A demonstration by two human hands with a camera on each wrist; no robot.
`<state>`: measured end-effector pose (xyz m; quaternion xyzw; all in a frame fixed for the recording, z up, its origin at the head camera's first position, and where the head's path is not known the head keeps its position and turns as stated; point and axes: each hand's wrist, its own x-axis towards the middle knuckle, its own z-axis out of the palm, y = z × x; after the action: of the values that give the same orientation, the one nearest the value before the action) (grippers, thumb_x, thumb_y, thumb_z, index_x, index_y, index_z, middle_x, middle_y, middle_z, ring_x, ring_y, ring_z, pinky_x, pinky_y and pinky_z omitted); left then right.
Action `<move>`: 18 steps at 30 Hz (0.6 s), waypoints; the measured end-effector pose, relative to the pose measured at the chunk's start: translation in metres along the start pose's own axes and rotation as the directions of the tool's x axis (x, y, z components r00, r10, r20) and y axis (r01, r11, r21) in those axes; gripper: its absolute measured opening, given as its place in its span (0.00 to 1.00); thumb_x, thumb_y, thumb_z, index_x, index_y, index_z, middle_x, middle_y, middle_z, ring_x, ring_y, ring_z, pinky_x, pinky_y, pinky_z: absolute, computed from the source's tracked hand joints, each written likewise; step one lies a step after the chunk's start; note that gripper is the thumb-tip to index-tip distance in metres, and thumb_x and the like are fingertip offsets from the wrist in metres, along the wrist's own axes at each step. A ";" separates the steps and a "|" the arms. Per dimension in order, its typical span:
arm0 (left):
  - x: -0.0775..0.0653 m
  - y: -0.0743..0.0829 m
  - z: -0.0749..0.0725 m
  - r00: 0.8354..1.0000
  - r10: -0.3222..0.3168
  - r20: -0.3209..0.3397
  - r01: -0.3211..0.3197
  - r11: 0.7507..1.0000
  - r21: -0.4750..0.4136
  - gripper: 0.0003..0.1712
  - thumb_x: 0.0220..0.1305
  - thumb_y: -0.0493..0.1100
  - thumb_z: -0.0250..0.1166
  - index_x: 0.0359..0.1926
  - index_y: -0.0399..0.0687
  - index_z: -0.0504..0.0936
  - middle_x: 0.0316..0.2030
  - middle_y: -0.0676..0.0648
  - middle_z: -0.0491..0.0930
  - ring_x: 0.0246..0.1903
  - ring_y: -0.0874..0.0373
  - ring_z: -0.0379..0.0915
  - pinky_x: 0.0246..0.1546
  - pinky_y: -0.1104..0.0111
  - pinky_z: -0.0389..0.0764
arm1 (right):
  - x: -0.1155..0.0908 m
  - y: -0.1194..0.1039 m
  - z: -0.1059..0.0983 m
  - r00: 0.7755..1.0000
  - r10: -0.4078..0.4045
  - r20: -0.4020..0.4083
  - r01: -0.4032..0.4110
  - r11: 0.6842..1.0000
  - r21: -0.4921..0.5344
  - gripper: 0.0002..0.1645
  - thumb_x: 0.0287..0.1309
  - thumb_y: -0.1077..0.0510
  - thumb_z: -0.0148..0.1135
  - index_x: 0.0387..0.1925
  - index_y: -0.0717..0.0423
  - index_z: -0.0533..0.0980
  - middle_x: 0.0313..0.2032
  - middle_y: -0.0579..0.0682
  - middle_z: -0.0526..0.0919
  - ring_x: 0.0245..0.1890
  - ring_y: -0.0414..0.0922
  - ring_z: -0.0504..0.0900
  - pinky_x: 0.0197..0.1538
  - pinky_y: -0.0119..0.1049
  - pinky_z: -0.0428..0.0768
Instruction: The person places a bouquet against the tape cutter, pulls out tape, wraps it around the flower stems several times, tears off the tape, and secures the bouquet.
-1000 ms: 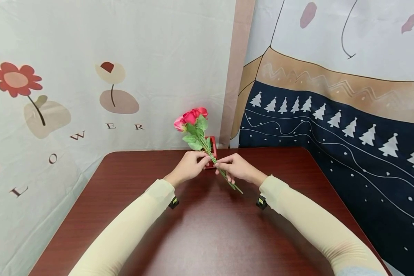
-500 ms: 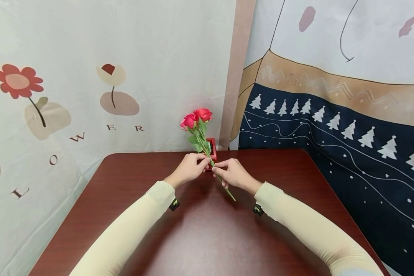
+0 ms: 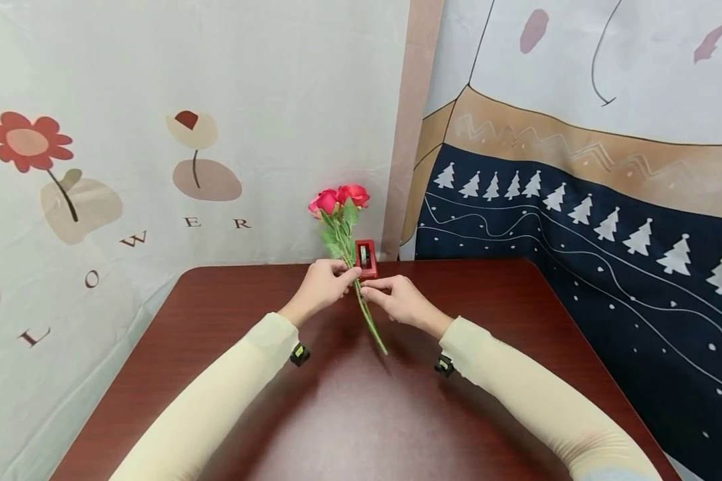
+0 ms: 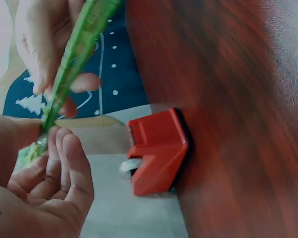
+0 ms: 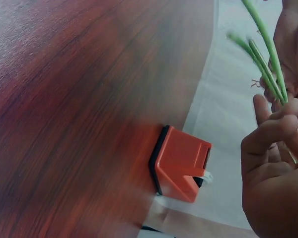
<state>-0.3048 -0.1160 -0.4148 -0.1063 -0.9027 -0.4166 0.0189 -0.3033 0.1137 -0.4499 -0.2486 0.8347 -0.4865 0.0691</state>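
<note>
Several artificial roses [image 3: 339, 199] with pink-red heads and green leaves stand tilted above the table, their stems [image 3: 370, 321] slanting down toward the front. My left hand [image 3: 321, 287] pinches the stems just under the leaves; thumb and fingertips meet on them in the left wrist view. Slightly lower, my right hand [image 3: 404, 300] has its thumb and forefinger at the stems, which pass between its curled fingers [image 5: 270, 136] in the right wrist view. Right behind the hands, a red tape dispenser [image 3: 366, 259] stands on the table.
The dark red-brown table [image 3: 397, 414] reaches back to a white cloth [image 3: 289, 100] printed with flowers and letters. A navy cloth [image 3: 517, 220] with white trees hangs at the right. Loose stem ends hang over the table in front of the hands.
The roses have turned more upright, and their stem ends have swung left and forward. Both hands have shifted slightly left, uncovering more of the tape dispenser.
</note>
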 end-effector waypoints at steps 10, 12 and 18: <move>-0.016 -0.042 -0.065 0.990 -0.127 0.060 0.117 0.983 0.141 0.20 0.80 0.56 0.66 0.37 0.47 0.90 0.29 0.42 0.91 0.27 0.55 0.86 0.33 0.66 0.82 | -0.016 0.023 -0.024 0.993 0.114 0.025 -0.112 0.992 -0.059 0.22 0.82 0.49 0.62 0.67 0.53 0.85 0.51 0.59 0.94 0.14 0.41 0.71 0.21 0.35 0.72; -0.022 -0.054 -0.077 0.984 -0.158 0.081 0.142 0.973 0.181 0.20 0.80 0.56 0.66 0.37 0.46 0.89 0.28 0.43 0.90 0.27 0.56 0.86 0.34 0.66 0.82 | -0.020 0.029 -0.030 0.989 0.144 0.016 -0.142 0.987 -0.073 0.22 0.83 0.50 0.61 0.68 0.55 0.84 0.52 0.59 0.94 0.15 0.42 0.72 0.21 0.35 0.73; -0.038 -0.082 -0.105 0.959 -0.233 0.160 0.181 0.941 0.287 0.22 0.81 0.54 0.65 0.33 0.42 0.86 0.23 0.46 0.86 0.24 0.58 0.83 0.32 0.66 0.79 | -0.029 0.039 -0.043 0.977 0.213 -0.015 -0.213 0.972 -0.098 0.21 0.83 0.51 0.61 0.66 0.54 0.85 0.51 0.57 0.94 0.16 0.43 0.74 0.22 0.35 0.75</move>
<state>-0.2900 -0.2539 -0.4122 -0.0464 -0.9547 -0.2772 -0.0976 -0.3074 0.1770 -0.4645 -0.1597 0.8799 -0.4347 0.1064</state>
